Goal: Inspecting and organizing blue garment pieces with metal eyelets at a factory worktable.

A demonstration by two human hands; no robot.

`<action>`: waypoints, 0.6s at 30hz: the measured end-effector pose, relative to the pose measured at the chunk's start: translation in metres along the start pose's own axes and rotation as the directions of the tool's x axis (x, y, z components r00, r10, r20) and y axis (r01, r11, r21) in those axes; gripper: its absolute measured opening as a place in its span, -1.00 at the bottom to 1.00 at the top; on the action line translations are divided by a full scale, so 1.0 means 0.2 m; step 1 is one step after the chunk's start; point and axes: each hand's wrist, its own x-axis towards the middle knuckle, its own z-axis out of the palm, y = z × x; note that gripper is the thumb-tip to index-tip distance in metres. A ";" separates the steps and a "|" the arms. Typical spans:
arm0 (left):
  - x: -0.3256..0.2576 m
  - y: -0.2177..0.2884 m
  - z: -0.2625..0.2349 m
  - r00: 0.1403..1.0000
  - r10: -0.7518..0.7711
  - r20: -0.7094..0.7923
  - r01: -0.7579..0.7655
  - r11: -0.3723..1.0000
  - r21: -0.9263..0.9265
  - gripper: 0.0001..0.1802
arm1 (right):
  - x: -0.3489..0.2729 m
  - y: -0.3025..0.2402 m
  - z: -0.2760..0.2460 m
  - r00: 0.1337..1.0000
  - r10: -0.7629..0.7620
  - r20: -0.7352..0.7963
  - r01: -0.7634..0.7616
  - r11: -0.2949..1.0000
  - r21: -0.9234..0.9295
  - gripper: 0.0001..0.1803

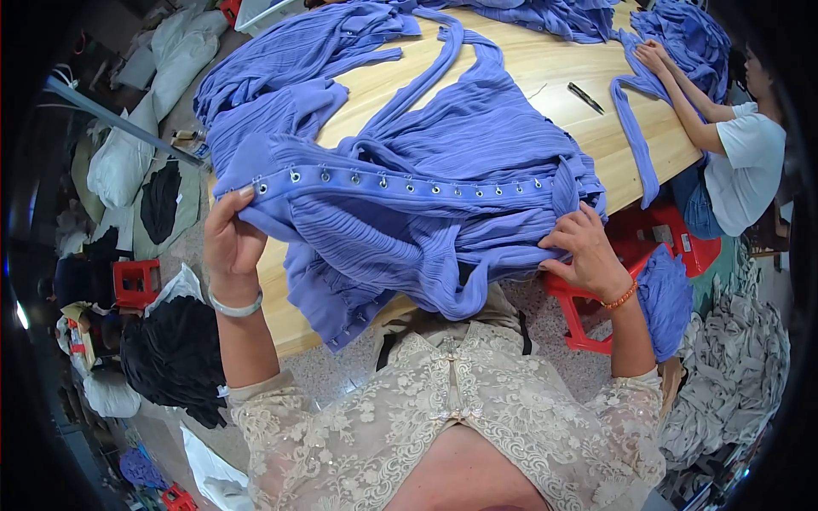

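We have the blue-violet ribbed-fabric garment [426, 209] on the pale wooden surface [626, 140], left hand [234, 238] pinching the left end of its metal-eyeleted band [396, 189], right hand [590, 254] gripping folds at its right end. We judge straightening partway: band stretched out, body bunched. Bulging white sacks [128, 166] at our left, contents hidden.

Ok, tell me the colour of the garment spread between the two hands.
Periwinkle, a blue-violet: the garment shows best in the head view.
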 end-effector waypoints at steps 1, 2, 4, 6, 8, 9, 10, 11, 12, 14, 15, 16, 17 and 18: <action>0.01 0.01 -0.01 1.000 0.005 -0.002 -0.005 1.000 0.000 -0.73 | 0.00 0.00 0.00 1.000 -0.005 -0.001 0.005 1.000 -0.001 -0.68; 0.01 0.03 -0.03 1.000 0.002 0.025 -0.002 1.000 -0.004 -0.74 | 0.01 0.01 0.00 1.000 0.002 0.006 -0.002 1.000 -0.001 -0.68; 0.02 0.07 -0.03 0.999 -0.033 0.008 0.033 0.999 0.022 -0.79 | 0.02 0.01 0.00 1.000 0.005 0.012 -0.005 1.000 -0.004 -0.69; 0.06 0.08 0.00 0.997 -0.047 0.064 0.046 0.999 0.019 -0.79 | 0.04 0.01 0.00 0.998 0.032 -0.054 -0.035 0.998 -0.054 -0.65; 0.07 0.09 0.11 0.995 -0.061 0.074 0.058 0.998 0.032 -0.78 | 0.11 -0.04 -0.02 0.986 0.013 -0.167 -0.019 0.999 -0.035 -0.60; 0.06 0.10 0.16 0.996 -0.056 0.075 0.054 0.998 0.030 -0.78 | 0.17 -0.08 -0.02 0.961 -0.006 -0.277 0.002 1.000 -0.015 -0.54; 0.07 0.11 0.20 0.993 -0.046 0.109 0.042 0.998 0.042 -0.77 | 0.22 -0.12 -0.02 0.946 -0.048 -0.320 0.050 0.999 -0.002 -0.43; 0.07 0.11 0.22 0.989 -0.037 0.141 0.029 0.998 0.053 -0.77 | 0.30 -0.16 0.00 0.946 -0.054 -0.319 0.055 0.998 -0.005 -0.43; 0.07 0.13 0.25 0.981 -0.054 0.184 0.050 0.998 0.026 -0.76 | 0.37 -0.20 0.02 0.930 -0.082 -0.358 0.102 0.994 0.039 -0.42; 0.14 0.17 0.21 0.989 -0.060 0.132 0.051 0.996 0.075 -0.77 | 0.48 -0.17 0.08 0.935 -0.096 -0.340 0.126 0.990 0.067 -0.41; 0.18 0.18 0.22 0.997 -0.015 0.074 0.008 0.996 0.087 -0.90 | 0.53 -0.13 0.13 0.955 -0.076 -0.286 0.094 0.994 0.049 -0.42; 0.20 0.18 0.24 0.994 -0.014 0.113 0.004 0.996 0.088 -0.91 | 0.56 -0.07 0.16 0.927 -0.131 -0.352 0.140 0.990 0.003 -0.41; 0.22 0.17 0.28 0.989 -0.016 0.146 0.003 0.996 0.090 -0.89 | 0.58 0.02 0.18 0.945 -0.047 -0.324 0.080 0.993 0.088 -0.47; 0.23 0.20 0.26 0.982 -0.018 0.188 0.004 0.997 0.074 -0.90 | 0.60 0.06 0.16 0.957 0.021 -0.289 0.030 0.984 0.173 -0.53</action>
